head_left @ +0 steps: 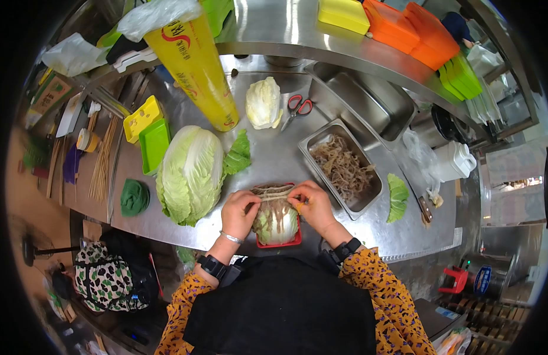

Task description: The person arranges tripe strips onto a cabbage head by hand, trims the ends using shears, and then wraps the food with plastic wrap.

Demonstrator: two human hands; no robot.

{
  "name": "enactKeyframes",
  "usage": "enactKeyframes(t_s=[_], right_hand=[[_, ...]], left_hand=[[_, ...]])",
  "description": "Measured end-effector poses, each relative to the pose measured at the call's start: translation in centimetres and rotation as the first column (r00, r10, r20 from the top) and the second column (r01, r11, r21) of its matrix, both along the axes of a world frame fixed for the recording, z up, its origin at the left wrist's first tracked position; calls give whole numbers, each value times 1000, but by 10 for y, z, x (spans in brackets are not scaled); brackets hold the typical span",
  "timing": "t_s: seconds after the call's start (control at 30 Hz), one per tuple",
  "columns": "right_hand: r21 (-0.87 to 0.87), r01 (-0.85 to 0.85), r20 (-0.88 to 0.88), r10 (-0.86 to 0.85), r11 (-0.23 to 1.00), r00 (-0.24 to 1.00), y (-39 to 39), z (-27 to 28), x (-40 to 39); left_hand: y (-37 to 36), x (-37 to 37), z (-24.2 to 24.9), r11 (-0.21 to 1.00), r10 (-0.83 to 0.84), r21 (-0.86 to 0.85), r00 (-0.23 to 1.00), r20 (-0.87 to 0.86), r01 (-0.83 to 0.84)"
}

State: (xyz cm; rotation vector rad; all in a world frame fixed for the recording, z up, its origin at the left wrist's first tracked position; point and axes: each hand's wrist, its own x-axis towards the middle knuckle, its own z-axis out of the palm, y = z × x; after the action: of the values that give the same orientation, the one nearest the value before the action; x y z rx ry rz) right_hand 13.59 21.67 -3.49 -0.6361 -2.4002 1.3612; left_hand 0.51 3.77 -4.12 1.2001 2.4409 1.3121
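Left hand (238, 212), right hand (312, 204) pinch cabbage bundle (276, 220) in red tray (294, 241) at counter (274, 157) front edge; best keep strands centred.

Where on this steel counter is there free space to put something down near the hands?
Bare steel lies between the large cabbage, the scissors and the metal pan. A smaller patch sits right of the right hand, before the loose leaf. The red tray under both hands and the left edge are crowded.

Head-worn fisheye view, straight down, close over counter (274, 160)
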Motion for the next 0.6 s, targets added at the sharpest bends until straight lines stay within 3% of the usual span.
enactKeyframes(t_s=[0.03,0.1,0.17,0.37,0.43,0.53,0.6], right_hand=[[-43,-6,-21,5,999,1000,2,-4,1],[43,9,-103,-4,999,995,2,-12,2],[-23,15,-99,-17,1000,995,1,-10,3],[46,52,-142,-45,998,989,3,9,8],[31,137,-145,-132,990,981,18,31,20],[146,314,-93,-303,938,948,66,15,46],[263,327,51,-351,908,935,90,6,62]], left_hand=[[1,0,0,1000,3,8,1000,-3,-3],[0,-2,-7,1000,9,21,1000,25,-9],[0,-3,-16,999,12,36,975,221,-21],[-1,-3,-10,1000,-9,1,966,257,9],[-2,-3,-5,999,-22,50,964,266,9],[-6,-5,2,998,-18,61,961,276,1],[-10,-7,5,997,-1,69,955,297,-20]])
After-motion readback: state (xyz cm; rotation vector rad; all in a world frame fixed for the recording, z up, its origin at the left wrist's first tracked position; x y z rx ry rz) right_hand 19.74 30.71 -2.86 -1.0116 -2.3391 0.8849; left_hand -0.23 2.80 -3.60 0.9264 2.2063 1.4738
